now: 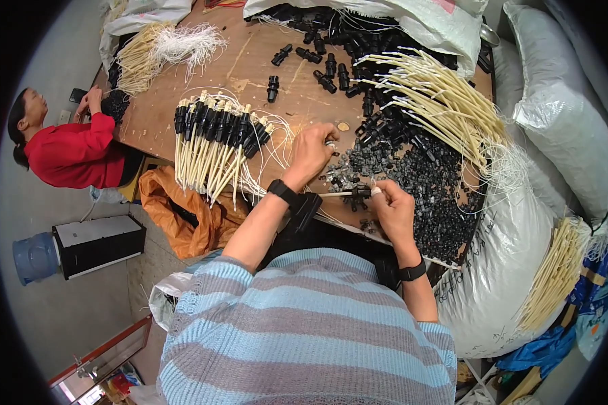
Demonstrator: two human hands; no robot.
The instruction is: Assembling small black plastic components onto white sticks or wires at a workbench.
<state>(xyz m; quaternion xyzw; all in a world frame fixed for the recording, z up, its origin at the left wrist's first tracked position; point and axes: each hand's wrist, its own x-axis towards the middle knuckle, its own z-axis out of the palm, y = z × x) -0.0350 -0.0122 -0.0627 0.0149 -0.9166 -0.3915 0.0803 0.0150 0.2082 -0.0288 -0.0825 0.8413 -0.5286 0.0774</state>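
Note:
Near the front edge of the table, my right hand [394, 210] is closed on a black plastic fitting [358, 193]. A pale yellow tube [332, 194] sticks out of the fitting to the left. My left hand [311, 154] hovers over the table farther back, its fingers curled together; whatever is in them is too small to make out. Beside that hand lies a heap of small black and grey plastic parts [425, 185], which spreads to the right. Left of my forearm, a bundle of yellow tubes with black fittings [213, 138] rests on the table, white strings trailing from it.
Loose black fittings [330, 66] lie at the back, by a white sack [392, 20]. Yellow tubes [446, 101] are piled at the right, more [142, 57] at the far left. Full sacks [567, 101] flank the right. A person in red [74, 152] works at the left.

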